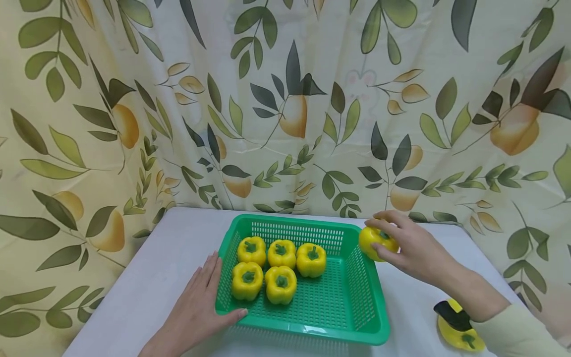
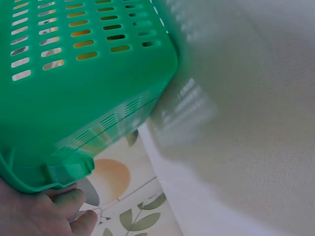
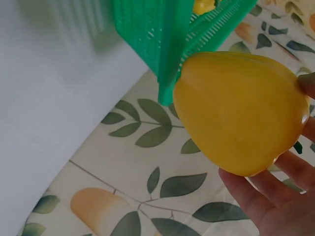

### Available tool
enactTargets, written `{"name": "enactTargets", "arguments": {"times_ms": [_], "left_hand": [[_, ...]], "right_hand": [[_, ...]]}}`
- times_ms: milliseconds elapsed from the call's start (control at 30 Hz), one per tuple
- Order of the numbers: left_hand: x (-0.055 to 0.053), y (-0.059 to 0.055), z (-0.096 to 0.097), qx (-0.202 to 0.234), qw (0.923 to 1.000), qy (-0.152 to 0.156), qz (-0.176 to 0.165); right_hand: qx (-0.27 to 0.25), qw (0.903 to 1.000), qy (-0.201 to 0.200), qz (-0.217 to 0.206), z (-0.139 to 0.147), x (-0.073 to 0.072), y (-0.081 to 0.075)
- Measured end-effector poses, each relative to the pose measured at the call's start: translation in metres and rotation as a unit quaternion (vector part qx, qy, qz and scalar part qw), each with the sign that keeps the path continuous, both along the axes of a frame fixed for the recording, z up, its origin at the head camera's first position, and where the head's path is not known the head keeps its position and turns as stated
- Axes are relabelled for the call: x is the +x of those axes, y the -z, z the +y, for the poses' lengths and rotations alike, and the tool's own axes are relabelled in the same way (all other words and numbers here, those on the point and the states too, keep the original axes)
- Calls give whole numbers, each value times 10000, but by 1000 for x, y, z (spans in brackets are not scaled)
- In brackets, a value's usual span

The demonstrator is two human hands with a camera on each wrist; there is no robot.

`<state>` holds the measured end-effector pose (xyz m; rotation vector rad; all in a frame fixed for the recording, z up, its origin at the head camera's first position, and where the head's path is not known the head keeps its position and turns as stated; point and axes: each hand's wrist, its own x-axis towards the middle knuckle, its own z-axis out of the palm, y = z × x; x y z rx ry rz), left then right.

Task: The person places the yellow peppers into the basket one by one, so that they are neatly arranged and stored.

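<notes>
A yellow bell pepper (image 1: pixel 373 244) with a green stem is gripped by my right hand (image 1: pixel 412 250), just over the right rim of a green basket (image 1: pixel 308 327). In the right wrist view the same bell pepper (image 3: pixel 241 113) fills the fingertips. Inside the basket, several yellow bell peppers (image 1: pixel 281 254) stand stem up in two rows toward the left. My left hand (image 1: pixel 198 302) rests against the basket's left rim, its fingers straight and the thumb on the front corner. The left wrist view shows the fingers (image 2: pixel 83 223) at the rim of the basket (image 2: pixel 88 83).
On the white table (image 1: pixel 192 233), at the lower right, lies a yellow pepper-coloured thing (image 1: pixel 461 337) with a black strap-like piece, partly hidden by the right forearm. A curtain (image 1: pixel 285 119) printed with leaves and fruit hangs behind the table.
</notes>
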<state>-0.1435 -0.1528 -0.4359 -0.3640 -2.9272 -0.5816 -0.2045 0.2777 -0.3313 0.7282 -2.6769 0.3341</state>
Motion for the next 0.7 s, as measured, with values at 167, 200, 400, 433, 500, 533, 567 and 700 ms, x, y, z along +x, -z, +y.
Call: {"name": "enactTargets", "arguments": {"times_ms": [167,200,400,433,500,533,567,700], "left_hand": [[0,0,-1,-3,10000,-6,1],[-1,1,-1,-6,10000,-5,9],[-1,-1,0,-33,10000,11,31],[-1,-1,0,-22,10000,11,26],[-1,-1,0,-17,10000,9,18],[-1,0,-1,-14,10000,8,13],[-1,0,-1,-14,10000,5,31],[-1,0,0,-2,10000,-10,10]], "right_hand": [[-60,9999,-36,-94,-9,1,3],[-60,9999,-52,-91,-11,2,4],[-96,9997,-207,-116,-23,4,6],[-104,9996,-248,-116,-25,4,6],[-123,9993,-321,-133,-29,4,8],[-133,9991,-361,-154,-30,4,9],[-135,9989,-401,-178,-32,4,10],[-99,9982,-534,-273,-39,5,13]]}}
